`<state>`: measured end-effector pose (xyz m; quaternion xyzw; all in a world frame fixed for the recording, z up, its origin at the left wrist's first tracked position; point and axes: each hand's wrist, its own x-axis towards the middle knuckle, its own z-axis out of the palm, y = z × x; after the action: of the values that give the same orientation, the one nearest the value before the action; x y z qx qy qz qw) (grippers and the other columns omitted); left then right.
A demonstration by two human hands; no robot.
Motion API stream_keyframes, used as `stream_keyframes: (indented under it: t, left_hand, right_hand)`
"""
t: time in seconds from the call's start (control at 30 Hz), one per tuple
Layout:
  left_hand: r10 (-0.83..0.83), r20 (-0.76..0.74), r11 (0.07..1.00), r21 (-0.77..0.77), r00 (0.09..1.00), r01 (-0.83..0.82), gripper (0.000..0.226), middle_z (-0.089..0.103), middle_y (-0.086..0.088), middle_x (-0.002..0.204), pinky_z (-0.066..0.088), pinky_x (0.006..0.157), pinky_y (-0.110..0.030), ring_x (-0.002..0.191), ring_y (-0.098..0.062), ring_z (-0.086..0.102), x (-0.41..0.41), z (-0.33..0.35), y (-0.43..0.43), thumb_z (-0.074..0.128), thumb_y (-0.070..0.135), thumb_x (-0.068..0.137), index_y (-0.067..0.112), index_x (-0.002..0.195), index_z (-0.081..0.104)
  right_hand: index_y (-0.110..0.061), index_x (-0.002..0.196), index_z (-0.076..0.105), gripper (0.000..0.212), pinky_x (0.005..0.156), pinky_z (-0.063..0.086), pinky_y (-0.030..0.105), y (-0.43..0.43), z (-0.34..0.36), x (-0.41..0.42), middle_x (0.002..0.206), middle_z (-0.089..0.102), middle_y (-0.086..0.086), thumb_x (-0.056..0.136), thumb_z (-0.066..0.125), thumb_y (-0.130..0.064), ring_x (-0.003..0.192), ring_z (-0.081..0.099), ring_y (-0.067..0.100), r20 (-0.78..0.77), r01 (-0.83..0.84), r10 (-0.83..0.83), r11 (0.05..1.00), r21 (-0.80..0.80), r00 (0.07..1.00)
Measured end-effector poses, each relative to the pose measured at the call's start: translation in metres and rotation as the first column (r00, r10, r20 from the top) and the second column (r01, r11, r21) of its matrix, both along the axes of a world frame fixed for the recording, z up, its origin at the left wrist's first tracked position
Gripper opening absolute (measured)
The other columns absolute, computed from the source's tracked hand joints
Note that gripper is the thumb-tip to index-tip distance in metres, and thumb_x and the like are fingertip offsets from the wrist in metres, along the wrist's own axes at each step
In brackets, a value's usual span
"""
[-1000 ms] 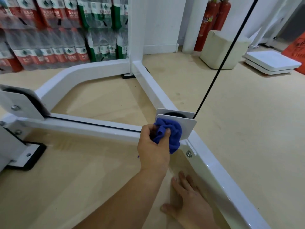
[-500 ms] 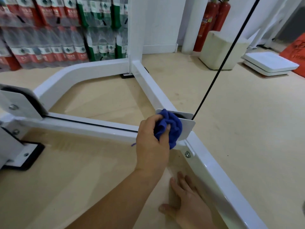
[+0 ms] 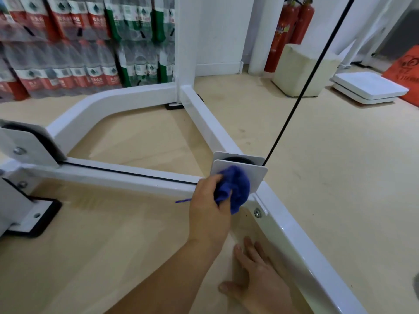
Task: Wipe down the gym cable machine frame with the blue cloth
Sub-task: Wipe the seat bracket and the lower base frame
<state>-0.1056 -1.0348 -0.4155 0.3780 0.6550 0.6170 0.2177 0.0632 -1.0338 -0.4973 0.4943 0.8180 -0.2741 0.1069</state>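
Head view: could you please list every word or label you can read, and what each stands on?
"农夫山泉": red labels on the shrink-wrapped water bottle packs; smaller print unreadable.
Too blurred: labels on the green-labelled bottle packs.
Too blurred: label on the red fire extinguishers.
Unreadable: print on the orange-red sheet.
No text: white machine frame, blue cloth.

left hand: arm outstretched, gripping blue cloth | right hand: flat, fingers straight
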Motion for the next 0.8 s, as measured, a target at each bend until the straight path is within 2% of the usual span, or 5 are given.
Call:
stream_keyframes:
  t: [0.13, 0.27, 0.4, 0.63, 0.8]
  left_hand:
    - [0.048, -0.032, 0.991, -0.122, 0.998, -0.052, 0.028, 0.063, 0.009, 0.113, 0.049, 0.080, -0.011, 0.103, -0.008, 0.061, -0.004, -0.018, -0.007, 0.064, 0.009, 0.094, 0.025, 0.117, 0.064]
    - [-0.043, -0.224, 0.997, 0.054, 0.974, 0.056, 0.029, 0.063, 0.014, 0.111, 0.049, 0.084, -0.017, 0.102, -0.004, 0.060, 0.015, 0.017, -0.001, 0.071, 0.017, 0.093, 0.027, 0.119, 0.065]
    - [-0.085, 0.074, 0.996, 0.017, 0.994, 0.084, 0.023, 0.072, 0.015, 0.102, 0.055, 0.077, -0.017, 0.093, -0.002, 0.066, 0.030, 0.024, 0.018, 0.075, 0.022, 0.091, 0.030, 0.113, 0.073]
    - [0.095, 0.264, 0.993, -0.094, 0.960, -0.073, 0.028, 0.073, 0.020, 0.104, 0.057, 0.094, -0.027, 0.099, 0.002, 0.067, 0.048, -0.009, 0.019, 0.076, 0.019, 0.091, 0.028, 0.118, 0.075]
    - [-0.004, 0.060, 0.998, -0.065, 0.998, 0.008, 0.036, 0.067, 0.033, 0.104, 0.053, 0.092, -0.017, 0.104, 0.004, 0.065, 0.040, -0.009, 0.014, 0.070, 0.011, 0.094, 0.032, 0.123, 0.072]
  right_hand:
    - [-0.045, 0.161, 0.007, 0.132, 0.127, 0.002, 0.031, -0.003, 0.000, 0.000, 0.161, -0.024, -0.022, 0.044, 0.031, -0.101, 0.156, -0.015, 0.009, -0.028, 0.013, -0.013, 1.000, 0.013, 1.000]
    - [-0.048, 0.161, 0.004, 0.109, 0.127, 0.005, 0.032, -0.003, 0.001, 0.002, 0.166, -0.021, -0.022, 0.074, 0.058, -0.086, 0.155, -0.017, 0.006, -0.001, 0.017, -0.017, 1.000, 0.018, 1.000]
    - [-0.048, 0.161, 0.006, 0.108, 0.128, 0.005, 0.033, -0.004, -0.001, 0.002, 0.167, -0.016, -0.023, 0.073, 0.053, -0.088, 0.156, -0.015, 0.007, -0.019, 0.008, -0.006, 0.998, 0.068, 1.000]
    - [-0.056, 0.157, 0.008, 0.113, 0.126, 0.015, 0.030, -0.007, -0.008, 0.007, 0.165, -0.011, -0.032, 0.053, 0.031, -0.092, 0.155, -0.013, 0.002, -0.074, 0.025, -0.018, 0.996, 0.089, 0.997]
    - [-0.053, 0.159, 0.010, 0.108, 0.127, 0.010, 0.029, -0.005, -0.004, 0.004, 0.166, -0.012, -0.030, 0.067, 0.053, -0.090, 0.155, -0.015, 0.003, -0.075, 0.032, -0.027, 0.997, 0.067, 0.997]
